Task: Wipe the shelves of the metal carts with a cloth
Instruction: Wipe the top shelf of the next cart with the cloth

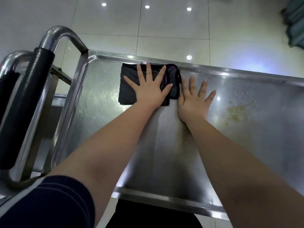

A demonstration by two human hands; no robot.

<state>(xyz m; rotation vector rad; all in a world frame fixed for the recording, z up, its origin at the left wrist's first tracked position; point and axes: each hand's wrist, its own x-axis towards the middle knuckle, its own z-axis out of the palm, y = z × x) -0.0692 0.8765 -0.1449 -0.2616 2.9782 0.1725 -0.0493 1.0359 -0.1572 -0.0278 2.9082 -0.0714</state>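
A folded black cloth (128, 89) with a purple edge lies near the far rim of the metal cart's top shelf (164, 145). My left hand (148, 88) presses flat on the cloth, fingers spread. Beside it, my right hand (194, 102) rests flat on the bare steel with its fingers spread, its thumb side touching the cloth's right edge. A yellowish smear (236, 111) marks the shelf to the right of my right hand.
The cart's tubular handle (65, 37) with a black grip (35, 79) rises at the left, and a second cart's handle (9, 76) stands beside it. Glossy floor tiles (164, 27) lie beyond the shelf. A teal object (294, 27) sits at the far right.
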